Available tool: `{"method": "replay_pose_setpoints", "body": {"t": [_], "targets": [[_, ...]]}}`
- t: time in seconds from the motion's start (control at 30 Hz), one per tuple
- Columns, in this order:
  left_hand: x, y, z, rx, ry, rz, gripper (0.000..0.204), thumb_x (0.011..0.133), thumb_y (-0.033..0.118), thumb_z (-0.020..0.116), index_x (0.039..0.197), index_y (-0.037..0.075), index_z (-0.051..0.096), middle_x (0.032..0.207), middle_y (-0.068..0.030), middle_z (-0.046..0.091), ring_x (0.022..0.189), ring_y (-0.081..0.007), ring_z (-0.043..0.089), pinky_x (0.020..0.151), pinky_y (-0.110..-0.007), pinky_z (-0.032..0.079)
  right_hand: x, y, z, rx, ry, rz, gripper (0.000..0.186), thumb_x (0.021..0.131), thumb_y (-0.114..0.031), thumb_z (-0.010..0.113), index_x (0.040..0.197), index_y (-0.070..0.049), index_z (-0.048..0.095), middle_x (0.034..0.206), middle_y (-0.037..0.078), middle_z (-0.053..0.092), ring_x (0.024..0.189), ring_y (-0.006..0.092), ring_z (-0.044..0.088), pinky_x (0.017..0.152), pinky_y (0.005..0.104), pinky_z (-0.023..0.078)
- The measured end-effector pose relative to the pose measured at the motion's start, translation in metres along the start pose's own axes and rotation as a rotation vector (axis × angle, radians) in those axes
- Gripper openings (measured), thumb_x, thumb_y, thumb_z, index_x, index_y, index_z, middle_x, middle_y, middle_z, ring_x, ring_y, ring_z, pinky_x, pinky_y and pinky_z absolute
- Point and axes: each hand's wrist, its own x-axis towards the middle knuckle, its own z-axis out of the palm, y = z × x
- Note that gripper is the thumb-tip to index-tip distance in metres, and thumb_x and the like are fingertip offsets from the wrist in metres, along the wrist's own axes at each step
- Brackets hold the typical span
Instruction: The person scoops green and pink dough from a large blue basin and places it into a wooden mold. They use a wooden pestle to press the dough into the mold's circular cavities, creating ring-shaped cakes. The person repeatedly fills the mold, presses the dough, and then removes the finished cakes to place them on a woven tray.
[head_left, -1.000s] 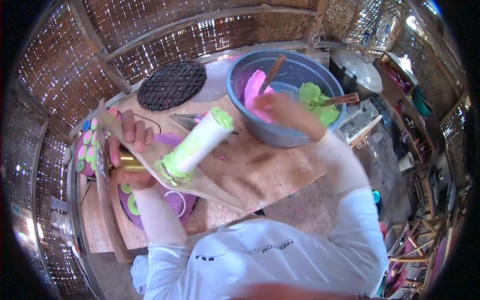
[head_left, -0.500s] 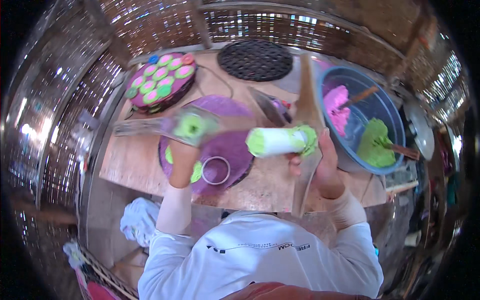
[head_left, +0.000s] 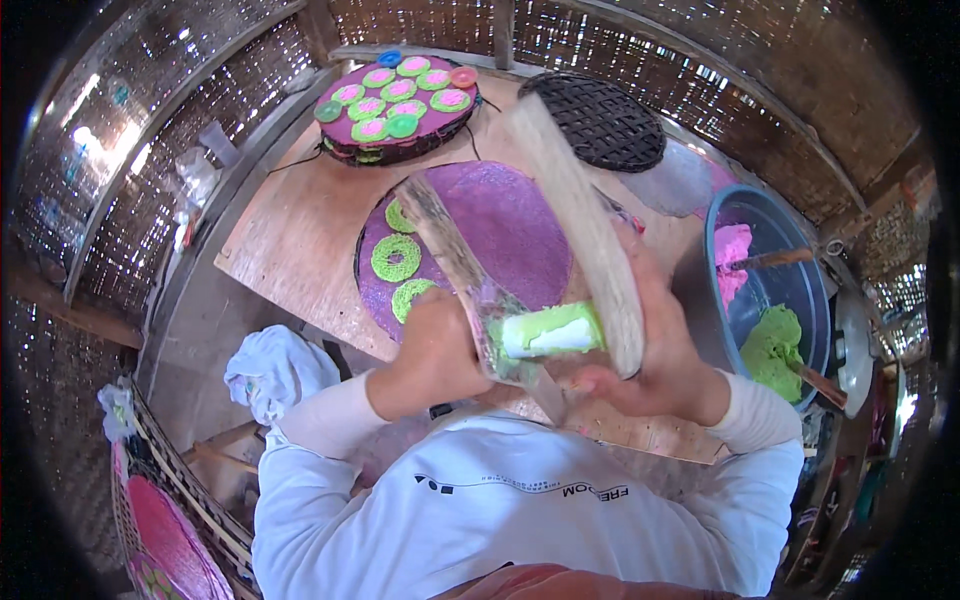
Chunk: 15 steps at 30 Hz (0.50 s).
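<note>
In front of my chest, my left hand (head_left: 437, 345) is closed around a flat wooden bar (head_left: 447, 238) with a clear piece smeared green at its near end. My right hand (head_left: 668, 335) grips a thick pale wooden bar (head_left: 578, 205), tilted away to the left. Between the two bars lies a white cylinder (head_left: 546, 337) coated with green dough; its left end meets the clear piece. Behind my left hand, a round purple mat (head_left: 500, 215) carries lacy green dough rings (head_left: 396, 258) along its left side.
At the back left, a round purple tray (head_left: 395, 110) bears several green-and-pink rings and coloured discs. A black woven tray (head_left: 595, 120) lies at the back. On the right, a blue tub (head_left: 712, 270) holds pink dough (head_left: 732, 255) and green dough (head_left: 772, 345) with wooden sticks.
My hands have come together, bringing the left bar's clear piece against the dough-coated cylinder. A white hoop that lay on the purple mat is out of sight. My view has shifted.
</note>
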Motion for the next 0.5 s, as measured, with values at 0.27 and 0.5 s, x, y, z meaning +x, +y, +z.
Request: {"method": "replay_pose_setpoints", "body": {"t": [0.27, 0.5], "targets": [[-0.028, -0.019, 0.041, -0.086, -0.167, -0.291, 0.036, 0.061, 0.029, 0.072, 0.089, 0.009, 0.065, 0.089, -0.0112, 0.064, 0.084, -0.0302, 0.06, 0.069, -0.038, 0.046, -0.028, 0.034, 0.053, 0.263, -0.005, 0.186, 0.092, 0.068, -0.032, 0.073, 0.131, 0.008, 0.019, 0.128, 0.025, 0.036, 0.116, 0.034, 0.041, 0.097, 0.0377, 0.033], [-0.009, -0.062, 0.004, 0.1, 0.138, -0.238, 0.031, 0.061, 0.025, 0.069, 0.084, 0.007, 0.063, 0.074, -0.0124, 0.06, 0.071, -0.0284, 0.058, 0.074, -0.04, 0.038, -0.05, 0.081, 0.091, 1.466, -0.462, 0.83, 0.081, 0.07, -0.035, 0.066, 0.134, -0.003, 0.027, 0.116, 0.008, 0.046, 0.106, 0.0171, 0.044, 0.091, 0.0285, 0.034]]}}
